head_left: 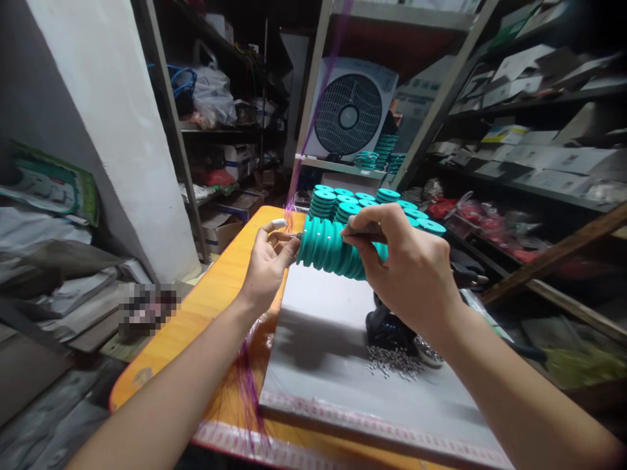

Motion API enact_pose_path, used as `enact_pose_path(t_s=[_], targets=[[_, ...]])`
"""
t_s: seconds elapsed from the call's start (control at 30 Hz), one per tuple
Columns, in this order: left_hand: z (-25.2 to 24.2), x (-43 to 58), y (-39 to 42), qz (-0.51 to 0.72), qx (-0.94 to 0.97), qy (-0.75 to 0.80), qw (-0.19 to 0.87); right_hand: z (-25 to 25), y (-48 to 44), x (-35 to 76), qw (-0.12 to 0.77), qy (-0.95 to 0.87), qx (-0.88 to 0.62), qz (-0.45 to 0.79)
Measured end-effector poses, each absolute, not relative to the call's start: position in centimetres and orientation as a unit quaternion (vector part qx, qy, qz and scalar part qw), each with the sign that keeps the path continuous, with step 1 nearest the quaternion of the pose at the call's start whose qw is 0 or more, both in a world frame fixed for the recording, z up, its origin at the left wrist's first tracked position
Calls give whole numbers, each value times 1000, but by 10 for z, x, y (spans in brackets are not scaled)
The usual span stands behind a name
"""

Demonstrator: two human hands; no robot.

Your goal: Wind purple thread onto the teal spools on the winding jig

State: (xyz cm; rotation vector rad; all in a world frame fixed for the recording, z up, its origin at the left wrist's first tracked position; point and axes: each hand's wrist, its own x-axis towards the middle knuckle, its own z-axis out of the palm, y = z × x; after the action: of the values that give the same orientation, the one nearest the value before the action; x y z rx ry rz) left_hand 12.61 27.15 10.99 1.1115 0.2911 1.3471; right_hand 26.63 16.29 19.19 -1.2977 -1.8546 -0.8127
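My right hand (pixel 409 267) is closed round a stack of teal plastic discs (pixel 329 248), held on its side above a grey board (pixel 323 339). My left hand (pixel 268 258) is closed at the stack's left end, pinching a thin rod or needle there. A purple thread (pixel 321 91) rises from that spot toward the ceiling. More purple strands (pixel 247 385) hang below my left wrist.
Stacks of teal discs (pixel 343 202) stand behind on the orange table (pixel 215 294). Small metal beads (pixel 392 362) and a dark object (pixel 386 329) lie on the board. Cluttered shelves surround the table, with a fan box (pixel 350 111) on the shelf behind.
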Motion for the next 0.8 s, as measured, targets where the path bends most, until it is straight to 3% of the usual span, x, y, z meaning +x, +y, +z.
enact_pose_path(t_s=[0.37, 0.63, 0.8], targets=[[109, 127, 271, 591, 475, 121, 640, 188, 164, 265, 289, -752, -476, -353], [108, 127, 272, 590, 486, 121, 633, 172, 124, 274, 313, -765, -501, -256], [108, 127, 272, 590, 482, 108, 639, 118, 72, 299, 168, -764, -613, -110]])
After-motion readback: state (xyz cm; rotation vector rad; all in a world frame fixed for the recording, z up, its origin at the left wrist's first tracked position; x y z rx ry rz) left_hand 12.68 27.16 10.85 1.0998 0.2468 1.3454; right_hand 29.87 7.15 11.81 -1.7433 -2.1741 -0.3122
